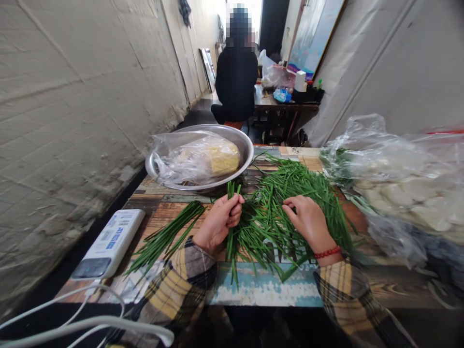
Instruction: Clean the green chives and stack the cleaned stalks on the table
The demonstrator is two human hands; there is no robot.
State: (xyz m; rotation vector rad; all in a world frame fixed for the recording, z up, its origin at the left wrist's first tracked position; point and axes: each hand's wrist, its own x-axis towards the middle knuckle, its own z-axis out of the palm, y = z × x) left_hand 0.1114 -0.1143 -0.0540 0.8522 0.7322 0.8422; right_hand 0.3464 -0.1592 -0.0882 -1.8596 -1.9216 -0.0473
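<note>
My left hand (pixel 219 222) is closed round a small bunch of green chives (pixel 232 220), held upright with the cut ends sticking up above the fist. My right hand (pixel 308 220) rests on a loose pile of chives (pixel 290 193) spread over the table's middle, its fingers curled and pinching at stalks. A sorted, aligned bundle of chives (pixel 166 237) lies flat to the left of my left hand.
A metal basin (pixel 239 137) holding a plastic bag with a yellow block stands at the back left. A white power bank (pixel 108 244) with cables lies front left. Plastic bags (pixel 398 179) of pale food fill the right side. A person sits beyond at another table.
</note>
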